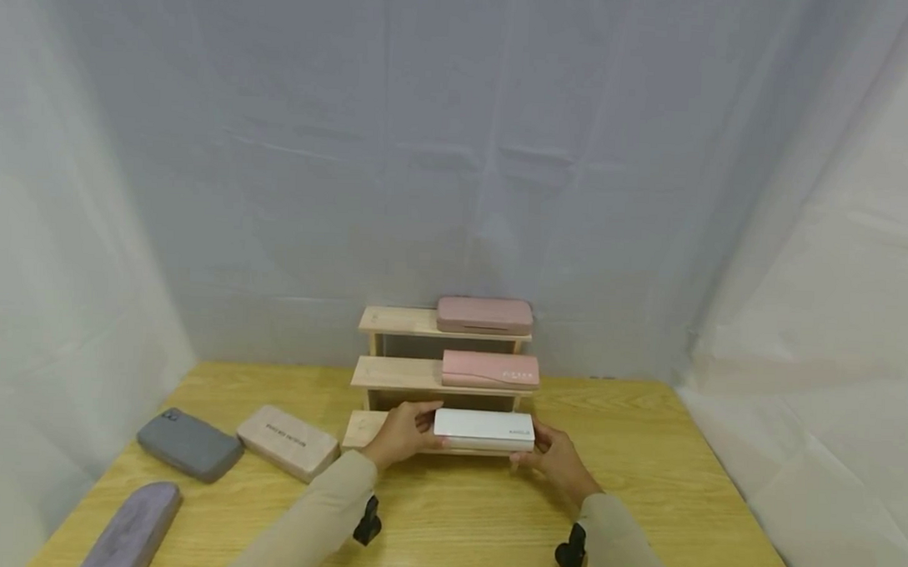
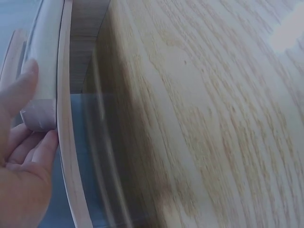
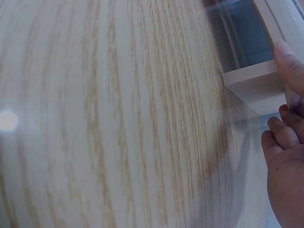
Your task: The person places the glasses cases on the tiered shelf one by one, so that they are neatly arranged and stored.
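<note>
A white glasses case [image 1: 483, 425] lies along the lowest step of a three-step wooden rack [image 1: 395, 372], toward its right end. My left hand [image 1: 402, 434] holds the case's left end; in the left wrist view the thumb lies along the case [image 2: 45, 71] and the fingers curl at its end. At the opposite end, my right hand [image 1: 560, 464] grips the case between thumb and fingers. The right wrist view shows that hand [image 3: 292, 175] at the rack's corner, most of the case out of frame.
On the middle step sits a pink glasses case [image 1: 490, 369], and a dusty-pink one [image 1: 485, 315] rests on the top step. To the left on the wooden table [image 1: 686, 508] lie a grey-blue case [image 1: 189, 444], a beige case [image 1: 287, 441] and a purple case [image 1: 133, 527].
</note>
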{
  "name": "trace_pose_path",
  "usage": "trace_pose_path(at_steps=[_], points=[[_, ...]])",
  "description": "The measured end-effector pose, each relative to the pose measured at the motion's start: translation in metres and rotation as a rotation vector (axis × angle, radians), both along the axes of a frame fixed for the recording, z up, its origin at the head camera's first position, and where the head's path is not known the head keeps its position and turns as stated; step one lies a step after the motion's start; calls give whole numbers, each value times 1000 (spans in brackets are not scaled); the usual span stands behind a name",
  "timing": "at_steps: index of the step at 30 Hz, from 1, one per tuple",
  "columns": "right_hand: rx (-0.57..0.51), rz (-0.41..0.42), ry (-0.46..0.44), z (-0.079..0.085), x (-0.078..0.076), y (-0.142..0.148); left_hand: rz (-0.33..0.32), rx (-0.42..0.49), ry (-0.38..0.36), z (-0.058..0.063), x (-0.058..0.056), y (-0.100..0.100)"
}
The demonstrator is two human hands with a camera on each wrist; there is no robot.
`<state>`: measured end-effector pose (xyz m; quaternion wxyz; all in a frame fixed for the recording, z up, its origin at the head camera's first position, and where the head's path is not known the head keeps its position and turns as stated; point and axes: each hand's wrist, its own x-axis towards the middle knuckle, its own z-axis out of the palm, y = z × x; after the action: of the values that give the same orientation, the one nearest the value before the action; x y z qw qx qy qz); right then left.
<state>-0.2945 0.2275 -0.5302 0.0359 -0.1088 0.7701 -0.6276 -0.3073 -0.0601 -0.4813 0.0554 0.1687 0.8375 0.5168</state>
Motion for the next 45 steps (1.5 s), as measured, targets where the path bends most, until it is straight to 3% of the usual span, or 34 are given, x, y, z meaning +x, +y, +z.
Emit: trace_pose_path(at_steps=[11,23,38,45], points=[[-5,1,16,-4,-2,1,2,48,41,0,8,-8],[-33,16,0,0,0,0,50,13,103,7,22,-35],[17,-1,41,-2,0,2,125,-88,117,10,49,-93],[5,-4,16,-2,1,1,174,-145,60,13,69,-133]])
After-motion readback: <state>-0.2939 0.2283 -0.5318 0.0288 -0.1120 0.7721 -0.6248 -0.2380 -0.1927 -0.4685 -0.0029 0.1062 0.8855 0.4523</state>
